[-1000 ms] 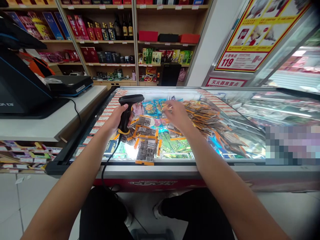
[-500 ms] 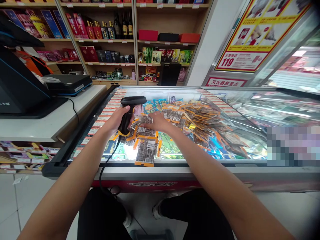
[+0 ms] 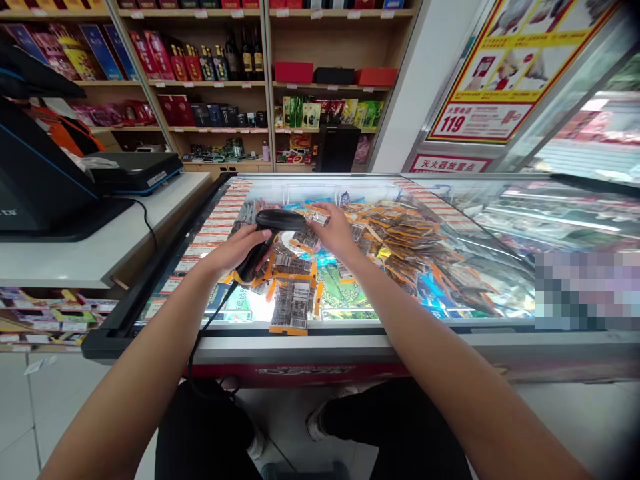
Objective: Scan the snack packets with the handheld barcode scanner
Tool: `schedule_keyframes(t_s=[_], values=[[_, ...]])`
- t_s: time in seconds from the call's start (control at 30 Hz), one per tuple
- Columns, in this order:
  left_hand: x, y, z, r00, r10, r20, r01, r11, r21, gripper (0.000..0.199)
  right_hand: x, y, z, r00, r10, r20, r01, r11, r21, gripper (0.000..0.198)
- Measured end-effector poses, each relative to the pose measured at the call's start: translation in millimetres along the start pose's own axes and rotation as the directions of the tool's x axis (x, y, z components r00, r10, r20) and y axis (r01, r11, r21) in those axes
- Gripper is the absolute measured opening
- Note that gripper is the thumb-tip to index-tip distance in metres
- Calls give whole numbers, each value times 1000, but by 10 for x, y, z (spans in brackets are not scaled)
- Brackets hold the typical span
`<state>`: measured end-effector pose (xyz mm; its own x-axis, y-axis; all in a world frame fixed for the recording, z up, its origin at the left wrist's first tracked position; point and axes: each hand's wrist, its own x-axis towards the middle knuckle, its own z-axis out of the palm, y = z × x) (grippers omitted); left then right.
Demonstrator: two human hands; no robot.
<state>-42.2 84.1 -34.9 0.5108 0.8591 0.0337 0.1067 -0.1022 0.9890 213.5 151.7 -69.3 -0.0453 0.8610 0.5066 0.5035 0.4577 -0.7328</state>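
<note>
My left hand (image 3: pixel 235 253) is wrapped round the handle of a black barcode scanner (image 3: pixel 281 220), whose head points right and whose cord hangs toward me. Just right of the scanner head, my right hand (image 3: pixel 336 232) has its thumb and fingers curled about a small snack packet (image 3: pixel 316 215), partly hidden by the hand. Below the scanner, an orange-edged brown snack packet (image 3: pixel 293 307) lies label up on the glass lid near the front edge, with others behind it. A heap of similar packets (image 3: pixel 405 230) spreads to the right.
The glass-topped freezer (image 3: pixel 320 343) fills the middle, its front rim close to my legs. To the left is a white counter (image 3: pixel 165 220) with a black scale (image 3: pixel 137 170). Shelves (image 3: pixel 267 127) of boxes and bottles stand behind, and a poster (image 3: pixel 500 80) hangs at the right.
The scanner has shifted right and slightly down, its head tilting. My right hand has moved right and away from me, off the near packets to beside the scanner head.
</note>
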Motion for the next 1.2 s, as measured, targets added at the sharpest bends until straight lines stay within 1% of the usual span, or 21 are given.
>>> schedule_keyframes(t_s=[0.07, 0.13, 0.27, 0.43, 0.5, 0.53, 0.6, 0.67, 0.7, 0.77, 0.8, 0.87, 0.97, 1.0, 1.03, 1.07, 1.1, 1.13, 1.17, 1.2], values=[[-19, 9, 2, 994, -19, 104, 17, 1000, 20, 48, 33, 22, -71, 998, -22, -64, 27, 997, 74, 38], [-34, 16, 6, 985, -26, 169, 20, 999, 34, 50, 52, 32, -137, 994, -16, -109, 28, 993, 113, 38], [-49, 9, 10, 978, -26, 206, 17, 999, 45, 52, 54, 27, -195, 986, -20, -167, 38, 994, 105, 36], [-47, 17, 20, 971, -18, 237, 8, 999, 42, 52, 61, 4, -182, 988, -6, -156, 16, 998, 63, 38], [-46, 30, 24, 979, -1, 204, -6, 999, 34, 52, 98, 11, -244, 986, 15, -166, -6, 999, 51, 42], [-45, 36, 25, 986, 13, 165, -17, 1000, 24, 51, 125, 23, -305, 983, 35, -181, -26, 998, 49, 46], [-41, 45, 21, 996, 49, 72, -50, 999, 5, 48, 184, 64, -481, 967, 106, -230, -96, 994, 53, 58], [-34, 50, 13, 996, 92, 8, -92, 996, -6, 46, 231, 119, -699, 941, 196, -276, -191, 981, 44, 67], [-30, 52, 8, 994, 111, -16, -111, 994, -12, 44, 243, 146, -805, 931, 234, -280, -244, 970, 1, 67], [-19, 56, -2, 988, 141, -60, -143, 989, -31, 41, 242, 184, -975, 926, 280, -252, -328, 928, -177, 63], [-14, 57, -8, 986, 147, -82, -151, 988, -40, 40, 231, 190, -1030, 927, 292, -233, -351, 897, -271, 62], [-4, 56, -21, 982, 145, -120, -151, 988, -44, 39, 194, 160, -1069, 931, 294, -217, -360, 839, -408, 63], [9, 46, -40, 978, 130, -164, -139, 989, -43, 41, 114, 12, -977, 947, 191, -257, -303, 798, -522, 68], [12, 42, -44, 977, 126, -171, -136, 990, -44, 42, 79, -57, -916, 960, 154, -232, -259, 800, -542, 65], [16, 39, -47, 977, 122, -174, -132, 990, -44, 42, 37, -129, -843, 979, 134, -151, -195, 824, -532, 57], [19, 35, -49, 978, 119, -171, -127, 991, -42, 42, -9, -198, -763, 991, 132, -7, -119, 865, -488, 49], [21, 32, -49, 979, 115, -167, -123, 992, -38, 42, -59, -258, -679, 973, 133, 190, -44, 910, -412, 43], [23, 29, -49, 980, 113, -161, -120, 992, -34, 41, -110, -305, -595, 914, 123, 388, 16, 941, -338, 41], [23, 25, -49, 981, 111, -156, -118, 993, -32, 40, -157, -337, -514, 829, 111, 548, 61, 957, -285, 42], [23, 20, -49, 982, 109, -157, -116, 993, -35, 39, -197, -352, -442, 745, 103, 660, 94, 962, -257, 45]])
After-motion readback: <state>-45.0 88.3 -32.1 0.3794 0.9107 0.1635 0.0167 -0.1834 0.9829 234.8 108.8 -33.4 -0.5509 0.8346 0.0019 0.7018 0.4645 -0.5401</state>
